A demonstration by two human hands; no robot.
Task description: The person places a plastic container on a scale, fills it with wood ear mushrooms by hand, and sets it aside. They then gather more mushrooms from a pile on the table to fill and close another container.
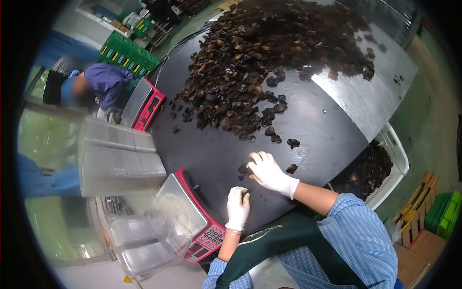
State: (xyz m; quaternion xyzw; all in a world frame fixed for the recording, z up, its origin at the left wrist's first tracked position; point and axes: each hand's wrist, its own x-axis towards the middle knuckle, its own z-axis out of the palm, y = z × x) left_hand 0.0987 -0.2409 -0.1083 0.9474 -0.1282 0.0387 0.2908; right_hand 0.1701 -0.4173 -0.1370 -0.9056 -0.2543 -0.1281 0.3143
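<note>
left hand (238,207) lower centre, gloved fingers curled on a dark wrinkled mushroom piece (246,195); right hand (269,173) palm-down, fingers spread open on smooth black tabletop (327,130)

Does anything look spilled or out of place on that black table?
Nothing looks damaged. The dark dried pieces lie loose in a wide heap straight on the table, with a few strays scattered apart from it near the right hand.
</note>
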